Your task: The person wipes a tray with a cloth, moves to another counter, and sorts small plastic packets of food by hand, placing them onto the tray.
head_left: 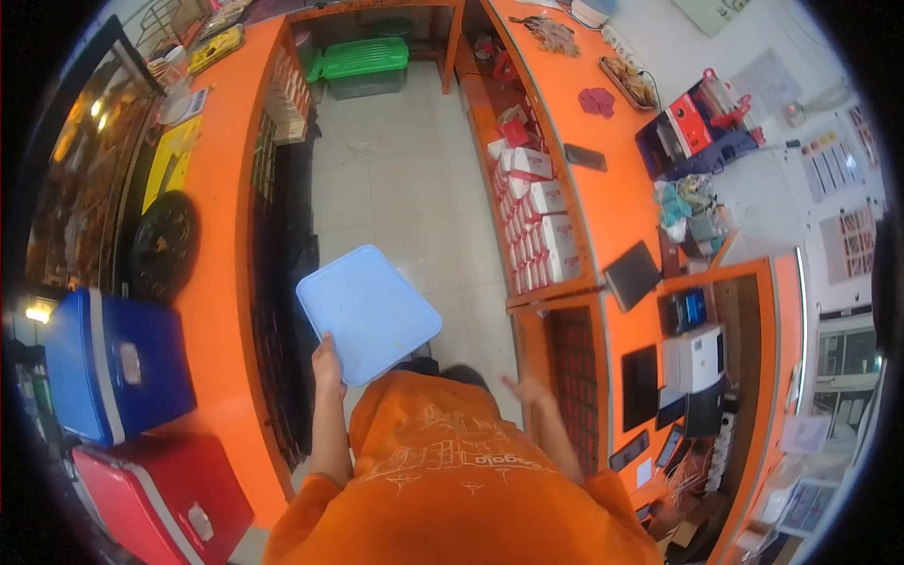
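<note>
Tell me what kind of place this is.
Probably behind the counter of a small food shop: orange counters on both sides, stacked white-and-red boxes, a blue cooler, and a light blue tray in the left hand.

The left hand (327, 363) is held out ahead of the chest, thumb on top, fingers curled under in a closed grip; the left forearm (330, 433) is bare and runs nearly straight forward from a bent elbow; the right hand (524, 387) is loose and empty, fingers spread and slightly blurred; the right forearm (557, 438), also bare, angles inward toward the body's middle.
</note>
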Demonstrator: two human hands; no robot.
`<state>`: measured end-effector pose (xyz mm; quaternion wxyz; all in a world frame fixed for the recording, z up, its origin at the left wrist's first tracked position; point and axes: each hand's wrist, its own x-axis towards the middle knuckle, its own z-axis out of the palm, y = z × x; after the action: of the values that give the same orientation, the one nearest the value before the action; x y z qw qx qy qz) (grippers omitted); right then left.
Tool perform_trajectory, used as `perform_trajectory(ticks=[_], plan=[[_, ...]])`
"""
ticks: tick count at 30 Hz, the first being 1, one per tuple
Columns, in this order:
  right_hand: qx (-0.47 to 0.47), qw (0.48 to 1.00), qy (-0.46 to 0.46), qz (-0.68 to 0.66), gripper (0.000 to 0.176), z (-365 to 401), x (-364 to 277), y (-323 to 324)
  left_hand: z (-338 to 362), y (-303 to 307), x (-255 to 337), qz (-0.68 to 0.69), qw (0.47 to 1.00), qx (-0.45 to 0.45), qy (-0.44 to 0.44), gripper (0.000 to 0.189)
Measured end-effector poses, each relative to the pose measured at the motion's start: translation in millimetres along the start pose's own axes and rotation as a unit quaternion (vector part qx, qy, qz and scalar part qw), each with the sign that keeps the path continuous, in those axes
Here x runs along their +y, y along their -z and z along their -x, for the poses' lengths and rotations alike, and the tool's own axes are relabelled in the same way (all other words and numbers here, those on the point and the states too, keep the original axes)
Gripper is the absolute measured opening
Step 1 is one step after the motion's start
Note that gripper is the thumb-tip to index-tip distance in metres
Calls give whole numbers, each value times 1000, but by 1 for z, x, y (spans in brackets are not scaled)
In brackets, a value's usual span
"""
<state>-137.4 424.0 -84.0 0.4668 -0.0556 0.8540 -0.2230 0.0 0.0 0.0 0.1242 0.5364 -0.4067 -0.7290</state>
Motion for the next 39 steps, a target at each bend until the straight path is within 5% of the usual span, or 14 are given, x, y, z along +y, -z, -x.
perform_trajectory(ticks=[2,6,8,9,14,19,21,24,26,27,29,31,34,39], plan=[[-85,991,36,94,80,36,7,-48,11,-5,-1,-35,999,17,28,51],[-64,994,53,70,56,-89,-108,145,-121,-143,57,-24,999,-19,18,49],[89,964,206,-142,39,-132,-152,245,-156,-190,61,-14,999,-32,5,51],[86,953,114,-268,38,-168,-168,295,-176,-211,64,-15,999,-39,8,51],[452,858,204,-135,59,-452,-160,600,-263,-301,85,-115,993,19,-35,55],[434,888,90,120,112,-604,-174,820,-297,-393,143,-175,983,62,-5,58],[469,853,-153,170,83,-635,-211,787,-301,-416,172,-218,967,133,-3,58],[654,692,250,177,41,-648,-228,743,-303,-477,228,-269,955,106,-64,50],[496,762,399,-120,20,-613,-324,693,-314,-500,248,-198,973,94,-71,47],[243,863,211,-389,19,-538,-411,660,-317,-510,258,-173,980,79,-60,45],[-13,946,285,-152,26,-503,-462,592,-319,-529,270,-141,984,66,-92,43],[-136,735,664,-2,43,-476,-533,513,-327,-534,278,-106,985,33,-134,42],[-189,636,747,47,38,-473,-591,458,-318,-505,288,-179,950,-8,-255,51],[76,600,784,143,20,-509,-694,389,-277,-451,307,-131,969,5,-212,63]])
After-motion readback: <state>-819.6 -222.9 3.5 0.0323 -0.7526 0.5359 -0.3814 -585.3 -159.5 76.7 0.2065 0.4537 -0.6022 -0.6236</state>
